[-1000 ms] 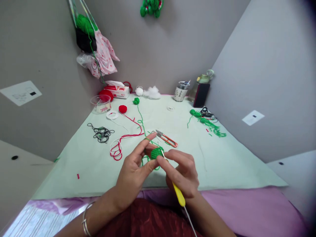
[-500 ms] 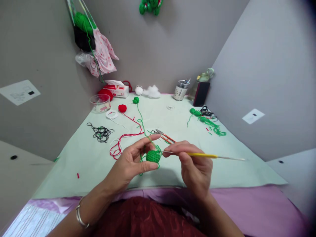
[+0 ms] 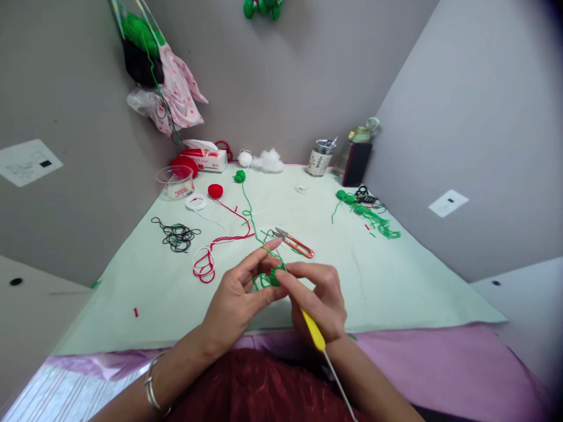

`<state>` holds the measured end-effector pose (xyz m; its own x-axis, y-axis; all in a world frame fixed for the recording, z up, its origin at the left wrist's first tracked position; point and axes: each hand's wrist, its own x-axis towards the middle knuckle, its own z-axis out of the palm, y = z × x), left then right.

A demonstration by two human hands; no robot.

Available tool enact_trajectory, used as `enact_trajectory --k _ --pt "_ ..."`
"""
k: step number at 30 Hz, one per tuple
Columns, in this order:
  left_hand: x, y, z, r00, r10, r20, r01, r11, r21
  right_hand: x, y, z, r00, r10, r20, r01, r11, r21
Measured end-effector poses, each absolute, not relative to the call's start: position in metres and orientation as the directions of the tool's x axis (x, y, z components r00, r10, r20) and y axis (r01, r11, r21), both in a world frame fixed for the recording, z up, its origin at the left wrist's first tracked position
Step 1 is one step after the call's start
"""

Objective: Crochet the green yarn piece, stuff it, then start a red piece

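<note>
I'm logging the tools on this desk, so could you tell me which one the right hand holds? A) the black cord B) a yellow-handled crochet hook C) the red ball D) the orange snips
B: the right hand grips the yellow-handled hook against the green piece, while the snips lie on the mat beyond.

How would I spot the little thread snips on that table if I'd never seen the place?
Start at the pale green table cover and find the two hands working green yarn near its front edge. Just beyond the fingertips lie the thread snips: the only orange-handled metal tool, with green strands beside it.
</note>
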<state>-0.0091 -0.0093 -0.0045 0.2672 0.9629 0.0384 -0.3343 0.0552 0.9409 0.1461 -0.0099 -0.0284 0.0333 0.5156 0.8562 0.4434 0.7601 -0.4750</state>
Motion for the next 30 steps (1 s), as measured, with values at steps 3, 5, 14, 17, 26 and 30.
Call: enact_trajectory --k 3,5,14,17,26,30 --pt "-0.01 -0.008 -0.007 0.353 0.936 -0.009 -0.419 0.167 0.893 0.145 -0.009 -0.028 0.035 0.511 0.859 0.382 0.787 -0.484" --pt "-0.012 -0.007 -0.007 0.386 0.922 -0.023 -0.454 0.212 0.865 0.148 -0.008 -0.02 0.048 0.608 0.793 0.237 0.764 -0.6" --pt "-0.014 -0.006 -0.007 0.309 0.951 0.035 -0.358 0.082 0.93 0.158 -0.006 0.001 -0.05 0.705 0.708 0.092 0.709 -0.699" --pt "-0.01 -0.009 -0.008 0.223 0.974 0.028 -0.308 0.044 0.95 0.153 -0.008 -0.013 -0.02 0.615 0.788 0.33 0.748 -0.576" --pt "-0.011 -0.007 -0.006 0.47 0.878 -0.09 -0.51 0.353 0.784 0.152 -0.009 -0.013 0.007 0.652 0.758 0.16 0.748 -0.645" --pt "-0.013 -0.003 -0.007 0.464 0.882 -0.08 -0.495 0.333 0.803 0.155 -0.005 -0.007 0.027 0.728 0.685 0.014 0.685 -0.729"
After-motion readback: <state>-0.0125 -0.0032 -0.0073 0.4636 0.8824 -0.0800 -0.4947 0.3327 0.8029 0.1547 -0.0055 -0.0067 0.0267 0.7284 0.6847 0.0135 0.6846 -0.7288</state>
